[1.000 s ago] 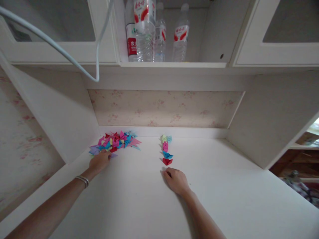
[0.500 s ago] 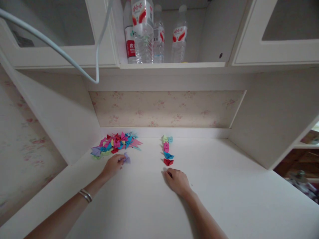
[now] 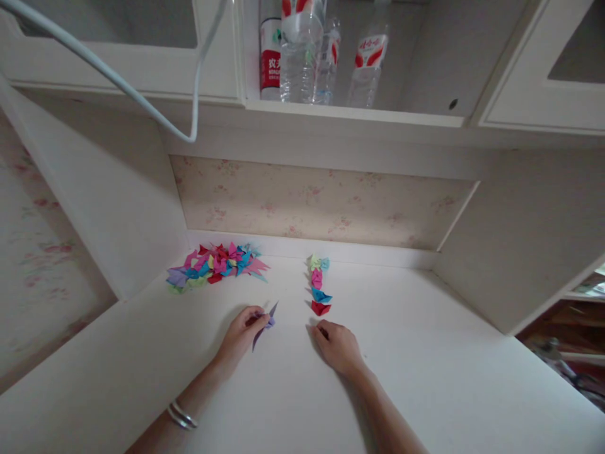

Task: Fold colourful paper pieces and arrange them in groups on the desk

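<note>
Purple origami [image 3: 271, 322] in left hand [image 3: 246, 328], tabletop [image 3: 286, 284] room before back edge [image 3: 283, 256]

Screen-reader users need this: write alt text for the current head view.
A person's left hand holds a purple folded paper over a white tabletop, between a colorful paper heap at left and a column of folded papers. The curled right hand is near the column's red piece. Bottles stand in a cabinet above.

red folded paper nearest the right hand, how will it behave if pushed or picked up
The red folded paper is probably light, being small and thin. Its angular folds should hold shape, though a hard pinch may crush them. On the smooth white tabletop, it would likely slide, not roll.
</note>
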Demonstrator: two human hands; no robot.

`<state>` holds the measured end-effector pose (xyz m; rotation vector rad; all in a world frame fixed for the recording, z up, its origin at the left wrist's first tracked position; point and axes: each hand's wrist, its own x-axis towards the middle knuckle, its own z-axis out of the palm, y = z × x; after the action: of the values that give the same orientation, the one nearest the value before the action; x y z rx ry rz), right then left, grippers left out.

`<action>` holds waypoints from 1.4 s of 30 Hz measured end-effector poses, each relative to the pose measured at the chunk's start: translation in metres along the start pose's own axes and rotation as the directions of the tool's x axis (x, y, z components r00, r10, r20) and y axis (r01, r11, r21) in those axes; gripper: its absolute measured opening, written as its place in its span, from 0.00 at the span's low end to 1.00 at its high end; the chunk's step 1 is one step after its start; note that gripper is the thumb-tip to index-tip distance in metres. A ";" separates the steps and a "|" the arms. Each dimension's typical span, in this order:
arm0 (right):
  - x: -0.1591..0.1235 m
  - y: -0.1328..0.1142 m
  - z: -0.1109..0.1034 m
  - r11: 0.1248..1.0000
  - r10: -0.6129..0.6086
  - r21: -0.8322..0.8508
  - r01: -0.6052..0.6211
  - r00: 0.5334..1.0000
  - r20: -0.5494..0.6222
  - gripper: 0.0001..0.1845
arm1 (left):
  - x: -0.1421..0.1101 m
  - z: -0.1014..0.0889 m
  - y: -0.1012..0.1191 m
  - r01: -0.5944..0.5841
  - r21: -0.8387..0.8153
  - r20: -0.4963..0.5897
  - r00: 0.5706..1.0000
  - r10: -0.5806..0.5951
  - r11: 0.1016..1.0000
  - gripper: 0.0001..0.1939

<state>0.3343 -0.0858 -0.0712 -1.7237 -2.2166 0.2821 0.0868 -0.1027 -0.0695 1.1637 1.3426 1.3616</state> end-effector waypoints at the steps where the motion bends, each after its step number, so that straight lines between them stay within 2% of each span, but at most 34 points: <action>1: 0.000 0.000 0.000 1.000 0.005 0.000 -0.005 1.000 0.003 0.21 | -0.001 -0.001 0.002 0.006 0.007 -0.005 1.000 -0.006 1.000 0.17; 4: 0.001 -0.001 0.001 1.000 0.024 0.000 -0.024 1.000 0.016 0.21 | -0.006 -0.004 0.008 -0.002 0.076 -0.013 1.000 0.003 0.997 0.17; 6: 0.001 -0.001 0.001 1.000 0.028 0.002 -0.028 0.999 0.018 0.21 | -0.008 -0.005 0.010 -0.061 0.105 -0.004 0.998 0.062 0.993 0.15; 10: 0.000 -0.002 0.002 1.000 0.022 0.006 -0.022 1.000 0.002 0.20 | -0.013 -0.004 0.013 -0.174 0.049 0.044 0.984 0.172 0.984 0.13; 14: 0.000 -0.001 0.004 0.999 0.038 0.009 -0.038 0.999 0.014 0.21 | -0.021 -0.001 0.018 -0.044 -0.134 0.088 0.995 0.056 0.990 0.17; 16: 0.000 -0.001 0.005 0.999 0.036 0.008 -0.036 0.999 0.013 0.21 | -0.024 0.000 0.021 -0.021 -0.163 0.107 0.994 0.038 0.986 0.18; 21: 0.000 -0.001 0.007 1.000 0.016 0.005 -0.016 1.000 -0.009 0.20 | -0.024 -0.004 0.022 -0.169 -0.015 0.109 0.979 0.170 0.985 0.11; 26: 0.000 0.001 0.007 0.999 0.021 0.045 -0.020 1.000 -0.013 0.21 | -0.021 -0.006 0.018 -0.192 0.094 0.097 0.978 0.183 0.977 0.09; 29: 0.000 -0.001 0.007 0.980 0.053 0.195 -0.050 0.998 -0.014 0.22 | -0.022 -0.005 0.019 -0.166 0.086 0.116 0.981 0.156 0.982 0.11; 31: 0.000 -0.005 0.008 0.904 0.069 0.422 -0.063 0.998 0.001 0.24 | -0.022 -0.005 0.020 -0.150 0.092 0.133 0.982 0.137 0.984 0.13; 32: 0.000 -0.009 0.009 0.830 0.072 0.554 -0.071 0.997 0.021 0.25 | -0.023 -0.004 0.020 -0.144 0.099 0.139 0.982 0.129 0.985 0.13; 34: -0.003 -0.020 0.013 0.626 0.054 0.774 -0.096 0.995 0.079 0.26 | -0.023 -0.003 0.019 -0.123 0.096 0.155 0.982 0.107 0.988 0.14; 36: -0.006 -0.031 0.017 0.454 0.001 0.882 -0.124 0.990 0.138 0.28 | -0.024 -0.001 0.017 -0.070 0.060 0.186 0.981 0.058 0.996 0.14; 37: -0.008 -0.036 0.019 0.411 -0.037 0.903 -0.127 0.987 0.155 0.29 | -0.024 0.000 0.016 -0.041 0.041 0.202 0.979 0.032 0.998 0.14; 39: -0.012 -0.043 0.021 0.402 -0.123 0.910 -0.105 0.978 0.167 0.26 | -0.025 0.002 0.013 -0.005 0.029 0.235 0.972 -0.002 1.000 0.15; 42: -0.015 -0.045 0.018 0.450 -0.210 0.891 -0.062 0.962 0.173 0.22 | -0.025 0.004 0.010 -0.006 0.062 0.266 0.964 -0.011 0.998 0.15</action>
<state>0.2905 -0.1110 -0.0744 -0.9765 -1.6771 1.4479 0.0961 -0.1272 -0.0602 1.3344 1.1982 1.1218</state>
